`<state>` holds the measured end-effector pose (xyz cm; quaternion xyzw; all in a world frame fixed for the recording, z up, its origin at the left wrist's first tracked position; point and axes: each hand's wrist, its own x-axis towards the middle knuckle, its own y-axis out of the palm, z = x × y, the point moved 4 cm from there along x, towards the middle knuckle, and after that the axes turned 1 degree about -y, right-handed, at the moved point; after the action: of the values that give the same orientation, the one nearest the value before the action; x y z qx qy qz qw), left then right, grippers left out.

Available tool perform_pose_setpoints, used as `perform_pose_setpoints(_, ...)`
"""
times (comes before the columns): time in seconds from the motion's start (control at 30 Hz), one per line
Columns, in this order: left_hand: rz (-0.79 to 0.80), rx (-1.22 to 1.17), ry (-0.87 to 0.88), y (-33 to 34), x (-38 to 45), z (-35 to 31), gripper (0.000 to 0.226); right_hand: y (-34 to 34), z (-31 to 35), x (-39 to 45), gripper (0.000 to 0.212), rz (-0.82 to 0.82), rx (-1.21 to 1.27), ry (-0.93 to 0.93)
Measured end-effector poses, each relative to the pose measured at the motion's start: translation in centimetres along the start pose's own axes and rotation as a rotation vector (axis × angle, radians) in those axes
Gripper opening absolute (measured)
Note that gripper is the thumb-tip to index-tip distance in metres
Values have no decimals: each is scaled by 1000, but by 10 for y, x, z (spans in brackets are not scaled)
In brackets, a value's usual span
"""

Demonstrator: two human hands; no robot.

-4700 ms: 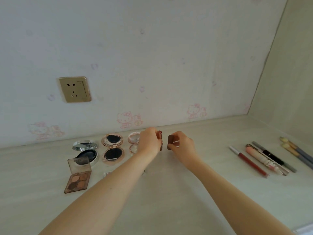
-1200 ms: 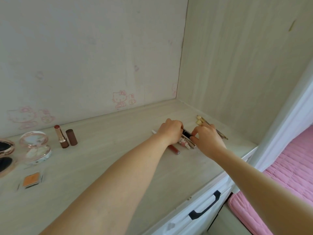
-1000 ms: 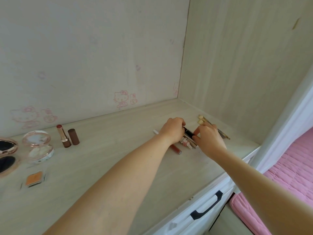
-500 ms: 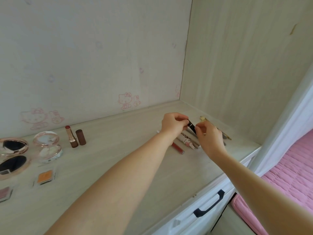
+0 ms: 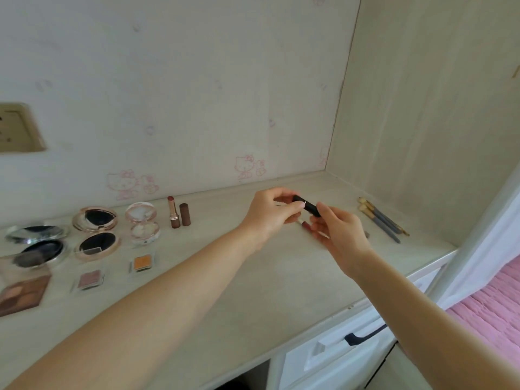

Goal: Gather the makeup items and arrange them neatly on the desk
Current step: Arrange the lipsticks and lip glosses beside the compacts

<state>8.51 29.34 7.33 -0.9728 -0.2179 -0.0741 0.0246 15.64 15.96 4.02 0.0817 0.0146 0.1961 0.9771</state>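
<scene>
Black makeup tube [image 5: 307,207]: pinched aloft between left hand [image 5: 270,213] and right hand [image 5: 339,233]; next, placing beside standing lipstick [image 5: 173,211] on bench [image 5: 267,277].

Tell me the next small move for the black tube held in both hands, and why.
Probably carry the black tube, pinched by left hand and right hand, leftward and stand it beside the lipstick and its cap; those stand upright together, with bare desk next to them.
</scene>
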Motion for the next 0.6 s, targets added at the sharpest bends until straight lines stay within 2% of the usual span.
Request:
perform_pose_setpoints(0.23, -74, 250, 81, -76, -63, -2, 9, 66, -14, -48, 25, 208, 27, 59)
perform_pose_setpoints(0.37, -97, 454, 106, -115, -97, 5, 11, 102, -23, -70, 22, 285, -44, 51)
perform_pose_setpoints(0.6, -122, 675, 85, -166, -145, 16, 9, 158, -41, -101, 17, 421, -183, -24)
